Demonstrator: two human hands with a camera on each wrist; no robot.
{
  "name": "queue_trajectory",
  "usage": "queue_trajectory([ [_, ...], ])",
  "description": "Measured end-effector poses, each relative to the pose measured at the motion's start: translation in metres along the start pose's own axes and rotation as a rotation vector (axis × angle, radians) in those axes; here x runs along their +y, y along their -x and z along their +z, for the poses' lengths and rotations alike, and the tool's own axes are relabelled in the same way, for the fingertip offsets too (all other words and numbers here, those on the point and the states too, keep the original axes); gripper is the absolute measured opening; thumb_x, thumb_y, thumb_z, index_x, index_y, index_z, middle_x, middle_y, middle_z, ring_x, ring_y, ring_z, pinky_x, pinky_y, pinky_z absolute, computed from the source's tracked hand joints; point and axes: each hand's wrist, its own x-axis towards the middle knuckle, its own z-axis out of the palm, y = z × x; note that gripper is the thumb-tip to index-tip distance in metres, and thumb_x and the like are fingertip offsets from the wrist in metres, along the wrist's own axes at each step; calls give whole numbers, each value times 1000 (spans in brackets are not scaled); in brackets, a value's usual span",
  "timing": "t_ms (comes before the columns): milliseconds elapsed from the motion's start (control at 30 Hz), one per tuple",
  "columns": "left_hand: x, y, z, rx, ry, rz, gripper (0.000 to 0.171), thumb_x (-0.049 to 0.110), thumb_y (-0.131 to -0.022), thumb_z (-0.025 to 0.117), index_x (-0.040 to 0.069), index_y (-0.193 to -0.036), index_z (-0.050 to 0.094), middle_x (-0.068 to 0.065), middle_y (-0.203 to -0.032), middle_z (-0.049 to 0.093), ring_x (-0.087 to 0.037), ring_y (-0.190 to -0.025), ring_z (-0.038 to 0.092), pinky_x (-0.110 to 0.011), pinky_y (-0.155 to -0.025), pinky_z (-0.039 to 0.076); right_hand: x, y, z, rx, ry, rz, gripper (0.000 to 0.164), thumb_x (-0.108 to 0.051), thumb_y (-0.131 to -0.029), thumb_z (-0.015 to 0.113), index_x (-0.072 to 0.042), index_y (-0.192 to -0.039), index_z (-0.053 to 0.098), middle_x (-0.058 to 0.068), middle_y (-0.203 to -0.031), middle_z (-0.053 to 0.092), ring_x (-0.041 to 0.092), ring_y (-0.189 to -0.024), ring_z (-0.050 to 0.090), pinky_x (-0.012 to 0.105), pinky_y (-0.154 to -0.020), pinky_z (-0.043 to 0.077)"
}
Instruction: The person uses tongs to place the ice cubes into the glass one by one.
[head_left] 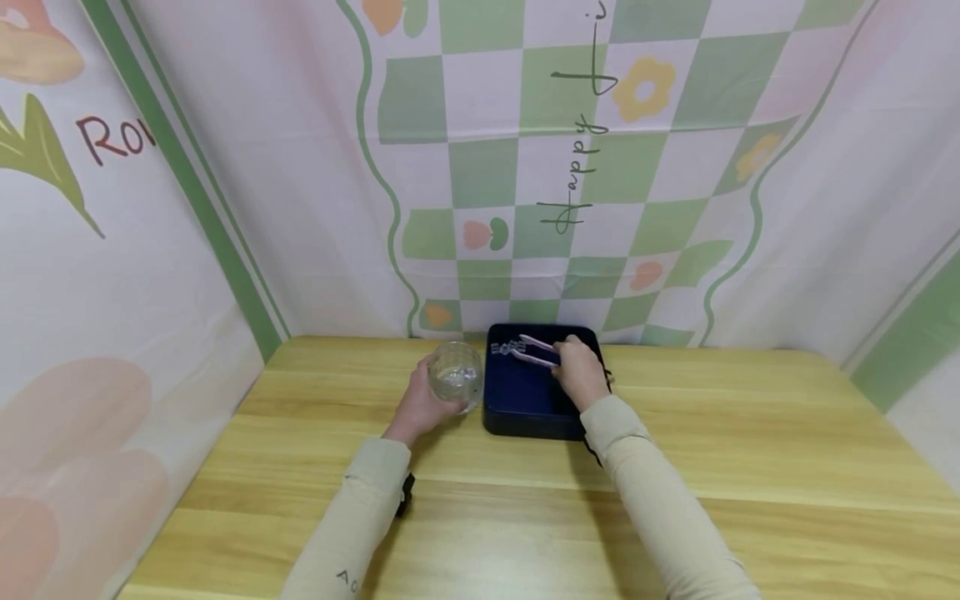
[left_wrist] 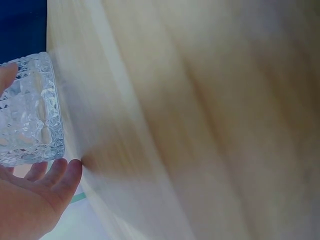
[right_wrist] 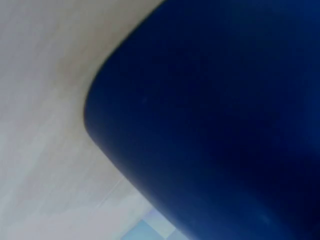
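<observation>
My left hand (head_left: 422,406) grips a clear patterned glass (head_left: 454,372), its thumb on the near side. In the left wrist view the glass (left_wrist: 31,112) shows a cut, faceted wall, with the fingers (left_wrist: 67,180) reaching round its underside. Over the dark blue box (head_left: 525,392), my right hand (head_left: 582,372) holds pale pink tongs (head_left: 537,362). The tong tips point left at some small clear pieces (head_left: 506,347) near the box's far left corner; I cannot tell whether they pinch one. Only the box (right_wrist: 200,110) and the table show in the right wrist view.
The wooden table (head_left: 495,533) runs back to a printed curtain (head_left: 540,175) close behind the box. Another curtain (head_left: 112,333) hangs along the left side. Glass and box stand side by side near the table's back edge.
</observation>
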Motion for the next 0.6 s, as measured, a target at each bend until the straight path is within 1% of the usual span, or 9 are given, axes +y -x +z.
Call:
queue_trajectory([
  [333,-1,0,1,2,-4,-1,98,13,-65,83,-1,-144,27,-25,-140,43,-40,-130,45,-54,-111,37,-1,1,-2,-63,-36,7,30,-4,-82,68,4,-111,67,21,-99,62,41,-90,63,49,-77,55],
  [600,1,2,0,7,-2,0,98,12,-65,83,-1,-144,27,-25,-140,44,-40,-129,46,-54,-110,38,-2,2,-3,-91,-64,51,28,-5,-83,68,3,-110,68,21,-102,64,41,-95,62,50,-82,54],
])
